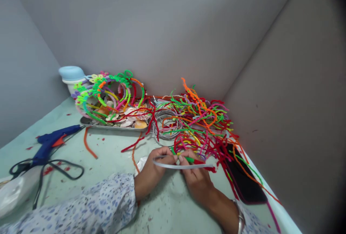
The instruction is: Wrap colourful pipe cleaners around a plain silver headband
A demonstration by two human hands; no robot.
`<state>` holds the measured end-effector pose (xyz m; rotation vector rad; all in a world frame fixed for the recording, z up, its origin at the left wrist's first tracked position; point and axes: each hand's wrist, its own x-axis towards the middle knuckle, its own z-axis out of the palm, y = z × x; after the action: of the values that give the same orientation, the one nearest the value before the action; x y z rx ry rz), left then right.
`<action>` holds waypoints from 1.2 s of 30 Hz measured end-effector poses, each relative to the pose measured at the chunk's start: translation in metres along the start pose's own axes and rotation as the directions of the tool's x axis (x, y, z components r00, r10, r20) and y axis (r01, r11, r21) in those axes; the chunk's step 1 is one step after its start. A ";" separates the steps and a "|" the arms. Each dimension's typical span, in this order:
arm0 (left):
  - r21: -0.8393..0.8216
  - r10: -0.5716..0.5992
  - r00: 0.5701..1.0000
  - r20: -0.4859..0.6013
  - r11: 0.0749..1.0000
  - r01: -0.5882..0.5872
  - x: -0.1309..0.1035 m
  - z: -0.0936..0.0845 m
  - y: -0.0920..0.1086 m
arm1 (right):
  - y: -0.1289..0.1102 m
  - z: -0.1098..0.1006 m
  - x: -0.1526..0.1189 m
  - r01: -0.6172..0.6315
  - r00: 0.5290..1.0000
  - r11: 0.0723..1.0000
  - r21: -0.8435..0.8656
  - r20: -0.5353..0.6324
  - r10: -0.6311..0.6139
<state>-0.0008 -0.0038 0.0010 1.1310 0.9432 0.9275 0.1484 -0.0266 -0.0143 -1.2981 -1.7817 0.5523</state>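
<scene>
My left hand (156, 169) and my right hand (196, 176) meet at the lower middle, fingertips nearly touching. Between them they hold a thin grey headband (180, 166), curved and seen edge-on. Green pipe cleaner (190, 160) shows at my right fingers, with a red fuzzy part (210, 169) beyond them. My left fingers close round the band's left part; a bit of green stands above the fingertips. Just behind the hands lie coiled grey bands (166, 127) and a heap of coloured pipe cleaners (202, 113).
A tray (116, 127) bears shells and several fuzzy hoops (121, 82). At left are a blue glue gun (54, 144) with its cord, a plastic bag (18, 190) and a blue-lidded container (71, 73). A dark phone (245, 180) lies right. Walls enclose the table (89, 176).
</scene>
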 end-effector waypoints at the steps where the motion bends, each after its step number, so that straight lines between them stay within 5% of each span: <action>1: -0.023 -0.002 1.000 -0.002 1.000 0.002 0.000 0.000 0.001 | 0.000 0.000 -0.001 0.046 0.999 0.998 -0.039 -0.006 -0.046; 6: -0.085 -0.041 0.999 -0.013 0.996 0.040 0.000 0.001 0.003 | 0.000 -0.001 -0.002 0.243 0.965 0.958 -0.155 -0.065 -0.255; 15: 0.128 0.033 0.997 -0.071 0.991 -0.024 0.001 0.002 0.001 | 0.002 0.000 0.002 -0.060 0.998 0.998 0.033 0.007 0.060; 21: 0.085 0.008 0.998 -0.059 0.996 -0.003 -0.001 0.003 0.005 | 0.002 -0.004 0.002 -0.020 0.999 1.000 -0.010 0.028 0.020; 30: -0.009 -0.044 0.994 -0.102 0.999 0.043 0.002 0.001 0.001 | -0.001 0.000 -0.005 0.216 0.976 0.974 -0.074 -0.006 -0.217; 36: 0.097 -0.001 0.995 -0.095 0.995 0.010 -0.002 0.002 0.003 | 0.002 0.003 -0.001 0.080 0.997 0.996 0.036 -0.026 -0.079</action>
<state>0.0001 -0.0057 0.0044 1.1734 1.0784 0.9461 0.1472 -0.0270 -0.0176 -1.1980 -1.7872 0.5206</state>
